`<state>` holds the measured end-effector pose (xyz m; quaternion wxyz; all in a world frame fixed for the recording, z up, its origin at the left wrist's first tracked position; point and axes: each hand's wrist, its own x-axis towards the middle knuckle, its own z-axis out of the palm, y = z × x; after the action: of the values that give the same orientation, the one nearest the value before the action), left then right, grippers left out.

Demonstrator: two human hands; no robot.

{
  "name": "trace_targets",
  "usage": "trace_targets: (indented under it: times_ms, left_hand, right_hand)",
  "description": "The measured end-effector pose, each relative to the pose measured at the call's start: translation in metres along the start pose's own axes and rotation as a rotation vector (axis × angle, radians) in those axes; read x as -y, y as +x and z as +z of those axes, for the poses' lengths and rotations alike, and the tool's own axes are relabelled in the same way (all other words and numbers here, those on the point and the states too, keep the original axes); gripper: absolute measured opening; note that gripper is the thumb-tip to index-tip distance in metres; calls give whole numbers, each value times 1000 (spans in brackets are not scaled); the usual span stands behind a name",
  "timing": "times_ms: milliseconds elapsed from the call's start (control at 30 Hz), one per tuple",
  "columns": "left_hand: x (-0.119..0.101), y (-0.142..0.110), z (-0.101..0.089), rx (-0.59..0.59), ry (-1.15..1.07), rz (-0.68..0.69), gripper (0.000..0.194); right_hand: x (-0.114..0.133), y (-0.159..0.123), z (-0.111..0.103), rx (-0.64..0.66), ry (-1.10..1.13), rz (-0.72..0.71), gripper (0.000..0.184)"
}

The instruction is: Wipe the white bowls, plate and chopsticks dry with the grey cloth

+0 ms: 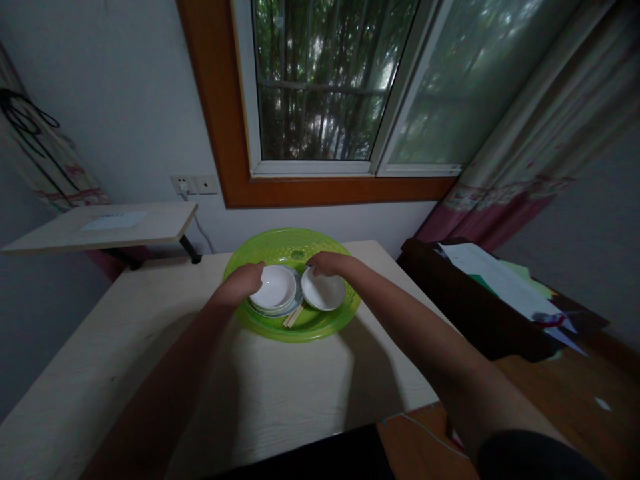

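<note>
A green plastic basin [280, 245] stands on the table, with white bowls and chopsticks inside it. On its left side, my left hand [246, 280] grips the rim of the top white bowl [275, 288] of a small stack. My right hand [325, 263] is closed over the far rim of another white bowl [325, 291], which tilts at the basin's right side. Part of a plate [299, 293] shows between the bowls. Wooden chopsticks [293, 317] lie near the basin's front. The fingertips of both hands are partly hidden.
The light wooden table [295, 380] runs under the basin. A small raised shelf [150, 230] with a paper sheet stands at the back left, below wall sockets [194, 185]. Behind is a window [325, 87]. A dark cabinet [450, 293] bearing papers [505, 280] is on the right.
</note>
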<state>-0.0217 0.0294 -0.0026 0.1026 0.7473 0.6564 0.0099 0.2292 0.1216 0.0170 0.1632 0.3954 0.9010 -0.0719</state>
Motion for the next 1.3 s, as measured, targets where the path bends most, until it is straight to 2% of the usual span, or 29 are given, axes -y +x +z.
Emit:
trace_targets:
  times_ms: [200, 467, 567, 667, 767, 867, 933, 1000, 1167, 1300]
  left_hand:
    - [-6, 9, -2, 36, 62, -21, 49]
    - [-3, 4, -7, -78, 59, -51, 40]
    - [-1, 1, -11, -124, 44, -68, 35]
    - [2, 1, -13, -160, 18, -64, 31]
    - [5, 1, -13, -189, -17, -58, 30]
    - [8, 3, -14, -206, -67, -43, 29]
    - [11, 4, -13, -206, -105, -32, 29]
    - [13, 5, -13, -200, -137, -22, 30]
    - [16, 7, -11, -185, -176, -1, 30]
    - [18, 8, -11, -171, -216, 19, 28]
  right_hand:
    - [-3, 7, -2, 70, 60, 8, 50]
    - [-13, 17, -6, 206, 215, -31, 51]
    - [-21, 13, -10, 271, 305, -51, 59]
    - [-29, 6, -15, 266, 370, -47, 60]
    - [-32, 5, -19, 147, 382, 12, 64]
    - [-26, 13, -21, 10, 340, 93, 58]
    - [-17, 23, -20, -13, 305, 114, 49]
    - [-6, 33, -16, 1, 279, 118, 45]
    - [20, 54, -10, 105, 245, 113, 57]
    - [31, 59, -9, 153, 219, 108, 50]
